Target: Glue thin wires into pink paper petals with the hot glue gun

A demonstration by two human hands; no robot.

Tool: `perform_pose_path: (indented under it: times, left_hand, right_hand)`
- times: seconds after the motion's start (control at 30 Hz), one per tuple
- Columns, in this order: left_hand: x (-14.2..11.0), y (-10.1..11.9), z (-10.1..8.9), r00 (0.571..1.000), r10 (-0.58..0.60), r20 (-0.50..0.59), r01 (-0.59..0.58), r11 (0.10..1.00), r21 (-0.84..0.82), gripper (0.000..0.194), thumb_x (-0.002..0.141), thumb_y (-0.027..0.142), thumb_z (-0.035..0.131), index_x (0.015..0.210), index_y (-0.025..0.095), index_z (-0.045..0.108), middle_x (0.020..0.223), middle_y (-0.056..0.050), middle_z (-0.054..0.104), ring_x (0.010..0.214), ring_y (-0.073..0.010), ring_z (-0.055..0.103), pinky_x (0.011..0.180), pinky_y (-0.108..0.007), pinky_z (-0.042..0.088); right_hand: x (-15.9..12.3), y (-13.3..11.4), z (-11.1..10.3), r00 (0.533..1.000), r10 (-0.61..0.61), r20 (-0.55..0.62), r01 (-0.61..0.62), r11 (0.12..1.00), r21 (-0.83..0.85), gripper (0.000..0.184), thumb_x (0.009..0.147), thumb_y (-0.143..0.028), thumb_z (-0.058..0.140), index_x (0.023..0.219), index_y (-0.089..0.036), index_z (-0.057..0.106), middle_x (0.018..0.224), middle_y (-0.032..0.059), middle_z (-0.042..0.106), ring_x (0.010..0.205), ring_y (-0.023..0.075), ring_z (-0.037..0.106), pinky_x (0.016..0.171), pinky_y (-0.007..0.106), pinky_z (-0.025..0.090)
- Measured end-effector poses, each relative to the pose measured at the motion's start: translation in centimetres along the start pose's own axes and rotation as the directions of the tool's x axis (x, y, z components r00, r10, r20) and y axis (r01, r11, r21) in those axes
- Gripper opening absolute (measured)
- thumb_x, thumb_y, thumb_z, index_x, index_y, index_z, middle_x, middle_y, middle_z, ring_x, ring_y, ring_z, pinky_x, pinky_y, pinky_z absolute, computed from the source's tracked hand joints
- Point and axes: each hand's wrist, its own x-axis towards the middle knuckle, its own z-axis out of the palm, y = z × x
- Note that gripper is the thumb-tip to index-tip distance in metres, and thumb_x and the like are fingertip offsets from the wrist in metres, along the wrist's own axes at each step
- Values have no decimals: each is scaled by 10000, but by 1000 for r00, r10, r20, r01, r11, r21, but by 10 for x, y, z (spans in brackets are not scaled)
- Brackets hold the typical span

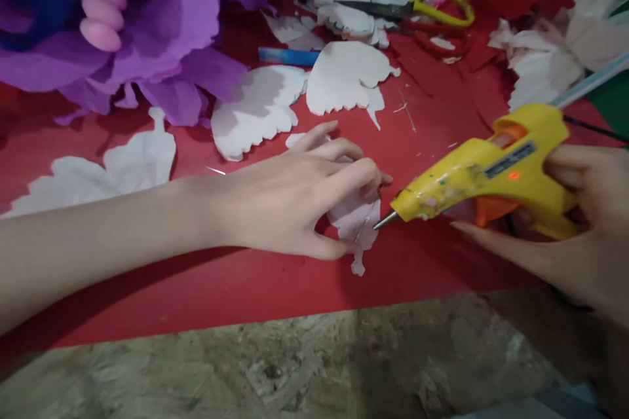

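My left hand [304, 193] lies palm down with its fingers spread, over a small pale pink paper cutout [350, 215] on the red surface [206, 294]. My thumb and fingertips touch the cutout, and part of it is hidden under the hand. In my right hand [594, 216] is a yellow hot glue gun [452, 177], gripped by its handle, with an orange light lit on its side. Its metal nozzle points down left at the cutout's right edge, close to a thin line there. Whether the tip touches the paper I cannot tell.
Scalloped white paper cutouts [348, 78] lie beyond my left hand, another [137, 163] by my forearm. Yellow-handled scissors [442, 6] rest at the back. A large purple paper flower [167, 19] fills the back left; red and white paper petals [545, 59] are at right.
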Motion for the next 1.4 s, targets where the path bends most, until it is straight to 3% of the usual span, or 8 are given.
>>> perform_pose_path:
  times: [0.17, 0.4, 0.6, 0.67, 0.83, 1.03, 1.17, 1.4]
  left_hand:
    - [0, 1, -3, 1000, -17, 15, 17, 1000, 1, 387, 763, 329, 605, 1087, 149, 494, 1101, -90, 623, 1124, -232, 496, 1118, -501, 112]
    - [0, 3, -7, 999, -40, 28, 39, 999, 32, 662, 740, 416, 649, 1250, 91, 379, 1248, -155, 522, 1187, -287, 435, 1094, -509, 208]
    - [0, 7, -11, 996, -82, 34, 81, 996, 33, 746, 733, 486, 650, 1289, 114, 320, 1266, -179, 486, 1220, -308, 392, 1065, -519, 254]
    - [0, 8, -15, 996, -90, 20, 90, 996, 1, 658, 798, 508, 557, 1275, 122, 319, 1280, -183, 477, 1218, -294, 404, 1070, -521, 245]
    - [-2, 5, -29, 978, -206, 15, 206, 978, -7, 326, 936, 287, 244, 1211, 161, 365, 1257, -119, 526, 1231, -222, 415, 1108, -557, 101]
    - [-2, 6, -35, 967, -239, 83, 243, 969, -50, 332, 930, 242, 201, 1197, 200, 395, 1209, -51, 573, 1190, -170, 465, 1136, -515, 48]
    - [0, 9, -33, 970, -195, 148, 203, 978, -42, 352, 870, 184, 292, 1195, 177, 428, 1278, -74, 528, 1237, -199, 432, 1123, -556, 31]
    - [-1, 16, -39, 986, -159, 57, 168, 959, -226, 348, 919, 315, 292, 1186, 155, 449, 1135, -78, 644, 1082, -173, 575, 1058, -358, 351]
  right_hand:
    - [11, -5, -3, 990, -73, -121, 69, 997, -41, 607, 786, -713, 332, 1031, -180, 489, 729, 59, 598, 559, 169, 570, 446, 289, 385]
    - [24, 7, 0, 983, -48, -178, 59, 996, 59, 745, 722, -796, 315, 950, -133, 566, 663, 63, 622, 436, 127, 515, 422, 263, 387]
    - [30, 10, 8, 968, 76, -237, -15, 969, 247, 771, 655, -821, 385, 915, -125, 588, 600, 45, 596, 412, 130, 477, 407, 277, 382]
    - [31, 10, 8, 965, 133, -225, -63, 953, 295, 790, 634, -837, 380, 915, -129, 589, 636, 57, 610, 437, 140, 491, 424, 289, 396]
    - [32, 11, 9, 948, 242, -207, -152, 915, 373, 844, 577, -864, 390, 932, -127, 592, 670, 66, 623, 458, 147, 506, 455, 305, 414]
    - [32, 9, 10, 938, 273, -212, -178, 907, 382, 887, 584, -873, 356, 948, -103, 604, 744, 108, 650, 497, 156, 529, 491, 316, 435]
    - [32, 7, 13, 940, 253, -231, -157, 917, 367, 862, 605, -861, 351, 949, -114, 608, 755, 105, 654, 517, 162, 537, 504, 319, 437]
    - [34, 6, 10, 914, 353, -201, -250, 879, 406, 785, 560, -819, 448, 928, -142, 599, 774, 95, 656, 550, 171, 545, 524, 323, 434]
